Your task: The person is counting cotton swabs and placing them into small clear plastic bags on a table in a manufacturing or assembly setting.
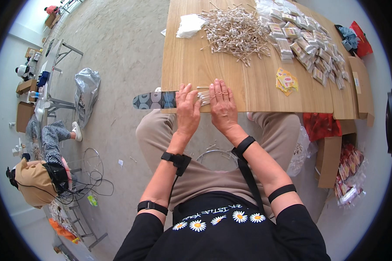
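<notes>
Centrally, both hands lie palm-down at the near edge of the wooden bench (213, 82), pressing a small bundle of cotton swabs (203, 97) between them. Left hand (188, 108): fingers extended and flat, fingertips resting on the left end of the bundle; the grip is open, laid on the swabs, not closed around them. Right hand (222, 103): likewise flat, fingers spread, its inner edge touching the right end of the bundle (the swab tips show in the gap between the two hands). Just left of the left hand, a dark patterned strip (154, 100) overhangs the bench edge and reaches under the fingers. Farther up the bench lies a broad loose heap of cotton swabs (235, 30), with a folded white cloth (190, 25) beside it on the left. To the right of the heap, many small clear packets of swabs (307, 41) spread toward the far right corner. A small stack of yellow labels (286, 81) lies apart, between the packets and the near edge. Beyond the right side of the bench stand open cardboard boxes (331, 158). On the floor at left, another person (41, 172) sits among cables and a silver bag (87, 89).
</notes>
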`<state>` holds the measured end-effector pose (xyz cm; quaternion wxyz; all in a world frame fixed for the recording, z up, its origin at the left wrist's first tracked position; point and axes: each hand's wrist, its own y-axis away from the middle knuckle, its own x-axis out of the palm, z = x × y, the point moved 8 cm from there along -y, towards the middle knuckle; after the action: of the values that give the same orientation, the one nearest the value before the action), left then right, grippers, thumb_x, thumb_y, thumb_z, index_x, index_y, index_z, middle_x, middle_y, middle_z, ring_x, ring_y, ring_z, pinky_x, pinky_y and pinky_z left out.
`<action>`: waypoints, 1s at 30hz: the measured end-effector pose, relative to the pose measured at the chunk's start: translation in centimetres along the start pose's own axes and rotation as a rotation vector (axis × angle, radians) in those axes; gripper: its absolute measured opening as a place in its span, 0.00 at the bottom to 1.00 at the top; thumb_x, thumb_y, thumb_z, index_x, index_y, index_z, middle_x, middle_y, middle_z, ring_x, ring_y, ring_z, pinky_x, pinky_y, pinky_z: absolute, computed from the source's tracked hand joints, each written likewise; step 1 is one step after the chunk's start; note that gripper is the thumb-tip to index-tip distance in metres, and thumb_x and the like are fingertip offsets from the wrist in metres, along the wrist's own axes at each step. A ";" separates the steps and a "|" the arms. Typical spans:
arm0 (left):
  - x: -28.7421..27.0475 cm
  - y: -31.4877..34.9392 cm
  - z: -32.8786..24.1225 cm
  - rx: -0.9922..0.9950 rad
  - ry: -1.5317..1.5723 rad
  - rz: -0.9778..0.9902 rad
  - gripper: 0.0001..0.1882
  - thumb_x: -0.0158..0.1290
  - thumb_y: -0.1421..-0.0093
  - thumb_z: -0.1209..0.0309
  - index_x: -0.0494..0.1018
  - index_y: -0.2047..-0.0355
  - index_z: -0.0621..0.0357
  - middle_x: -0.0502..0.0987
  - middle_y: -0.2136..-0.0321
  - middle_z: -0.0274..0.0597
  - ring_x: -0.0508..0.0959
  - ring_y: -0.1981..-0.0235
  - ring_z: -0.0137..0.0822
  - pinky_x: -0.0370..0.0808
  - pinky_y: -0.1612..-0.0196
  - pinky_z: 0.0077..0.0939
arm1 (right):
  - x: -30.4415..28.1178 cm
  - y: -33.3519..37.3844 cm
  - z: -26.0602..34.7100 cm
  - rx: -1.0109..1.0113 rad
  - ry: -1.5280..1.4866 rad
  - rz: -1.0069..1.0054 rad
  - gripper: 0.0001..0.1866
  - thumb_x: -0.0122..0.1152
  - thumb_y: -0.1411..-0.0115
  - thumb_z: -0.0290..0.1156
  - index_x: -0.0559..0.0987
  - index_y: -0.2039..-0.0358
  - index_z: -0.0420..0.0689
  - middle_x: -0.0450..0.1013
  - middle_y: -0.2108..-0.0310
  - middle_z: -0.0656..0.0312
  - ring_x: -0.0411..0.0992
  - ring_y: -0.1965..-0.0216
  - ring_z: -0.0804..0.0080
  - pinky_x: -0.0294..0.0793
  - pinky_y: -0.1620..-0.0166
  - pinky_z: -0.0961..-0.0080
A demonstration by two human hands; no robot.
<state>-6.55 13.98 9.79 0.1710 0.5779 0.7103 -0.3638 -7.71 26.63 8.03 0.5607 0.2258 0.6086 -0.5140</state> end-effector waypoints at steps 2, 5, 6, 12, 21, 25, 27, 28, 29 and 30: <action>0.8 -0.1 -0.3 -0.009 0.118 -0.025 0.18 0.54 0.39 0.75 0.73 0.48 0.65 0.67 0.38 0.56 0.59 0.31 0.54 0.52 0.29 0.46 | -0.1 0.0 -0.1 -0.001 -0.001 -0.004 0.36 0.56 0.46 0.23 0.62 0.34 0.36 0.57 0.31 0.48 0.52 0.28 0.54 0.51 0.28 0.58; 1.8 -0.7 -0.6 -0.013 0.235 -0.078 0.21 0.51 0.36 0.73 0.69 0.43 0.67 0.66 0.37 0.57 0.59 0.31 0.54 0.55 0.30 0.43 | -0.3 -0.1 0.2 -0.010 0.004 0.078 0.39 0.58 0.47 0.28 0.61 0.33 0.35 0.54 0.30 0.46 0.49 0.27 0.52 0.47 0.27 0.57; 2.0 -1.0 -0.8 -0.003 0.237 -0.097 0.22 0.49 0.34 0.72 0.67 0.41 0.67 0.66 0.37 0.58 0.59 0.31 0.54 0.56 0.30 0.43 | -0.8 -0.2 0.3 0.006 -0.054 0.107 0.41 0.61 0.49 0.29 0.60 0.33 0.35 0.53 0.30 0.45 0.48 0.27 0.51 0.46 0.27 0.57; 2.9 -2.5 -1.4 -0.074 0.327 -0.142 0.21 0.46 0.33 0.74 0.68 0.41 0.66 0.69 0.39 0.56 0.65 0.34 0.51 0.60 0.32 0.38 | 0.2 0.5 1.6 0.008 -0.191 0.083 0.47 0.63 0.52 0.31 0.57 0.32 0.33 0.49 0.29 0.41 0.44 0.26 0.47 0.42 0.26 0.56; 3.6 -2.5 0.3 -0.180 0.725 -0.035 0.19 0.46 0.33 0.75 0.70 0.43 0.67 0.72 0.41 0.51 0.68 0.36 0.41 0.61 0.34 0.31 | 0.4 0.0 2.3 0.053 -0.102 0.064 0.48 0.63 0.53 0.29 0.55 0.32 0.31 0.49 0.30 0.38 0.44 0.27 0.43 0.42 0.26 0.54; 1.8 -2.2 0.3 -0.073 0.439 0.083 0.25 0.51 0.39 0.78 0.68 0.41 0.67 0.66 0.36 0.54 0.62 0.31 0.48 0.58 0.31 0.36 | 0.1 0.0 2.3 0.035 -0.147 0.126 0.45 0.62 0.51 0.28 0.56 0.33 0.30 0.50 0.30 0.38 0.45 0.27 0.42 0.43 0.27 0.52; 0.2 -0.8 -0.7 0.059 0.175 0.144 0.30 0.53 0.43 0.78 0.65 0.38 0.67 0.62 0.34 0.55 0.58 0.30 0.50 0.54 0.30 0.40 | 0.6 0.0 2.0 0.023 -0.099 0.079 0.45 0.62 0.51 0.27 0.57 0.33 0.30 0.50 0.30 0.38 0.45 0.27 0.43 0.43 0.27 0.52; 0.0 0.3 -1.7 0.184 -0.090 0.201 0.35 0.54 0.47 0.79 0.62 0.36 0.66 0.59 0.32 0.56 0.54 0.28 0.52 0.51 0.28 0.45 | 0.4 0.0 2.1 0.009 -0.054 0.038 0.44 0.62 0.50 0.27 0.57 0.33 0.30 0.50 0.30 0.38 0.45 0.27 0.43 0.43 0.27 0.52; -0.3 1.4 -2.1 0.182 -0.092 0.202 0.35 0.54 0.47 0.79 0.62 0.36 0.66 0.59 0.32 0.56 0.54 0.28 0.52 0.51 0.28 0.45 | 0.5 0.2 2.0 0.009 -0.055 0.039 0.44 0.62 0.50 0.27 0.57 0.33 0.30 0.50 0.30 0.38 0.45 0.27 0.43 0.43 0.27 0.52; -0.5 2.5 -2.6 0.186 -0.216 0.230 0.38 0.53 0.48 0.79 0.60 0.34 0.66 0.56 0.31 0.55 0.51 0.27 0.50 0.46 0.28 0.49 | 0.2 0.1 2.0 0.020 -0.074 0.058 0.43 0.61 0.50 0.27 0.57 0.34 0.30 0.51 0.31 0.38 0.45 0.27 0.43 0.44 0.27 0.52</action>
<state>-3.59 15.67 11.02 0.2325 0.6262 0.5805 -0.4656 -6.80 24.87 8.10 0.5951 0.2298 0.5755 -0.5118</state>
